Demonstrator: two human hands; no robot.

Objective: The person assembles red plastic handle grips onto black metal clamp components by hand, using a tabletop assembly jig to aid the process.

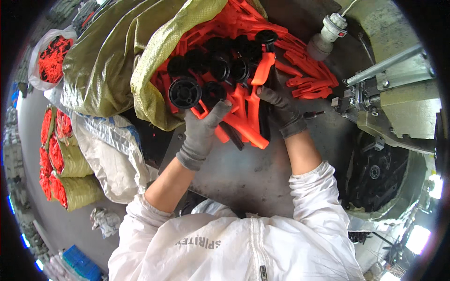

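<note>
Between my two grey-gloved hands is a bunch of orange-red and black plastic parts [248,125], long and narrow, with round black cup-like ends [184,92] facing up. My left hand [199,136] grips the bunch at its left side, thumb across an orange-red piece. My right hand [284,112] closes on the right side, its thumb against an upright orange-red piece. The other fingers are mostly hidden beneath the parts. Just behind the bunch, a yellow-green woven sack [150,79] lies with its mouth open, and many loose orange-red parts [229,21] spill from it.
More orange-red pieces [311,77] lie on the dark metal table [234,175]. A white plug-like fitting [328,35] and a machine with a metal rod [384,65] stand at right. Filled sacks [75,161] and a white sack [112,154] are on the left; a blue crate [80,262] sits lower left.
</note>
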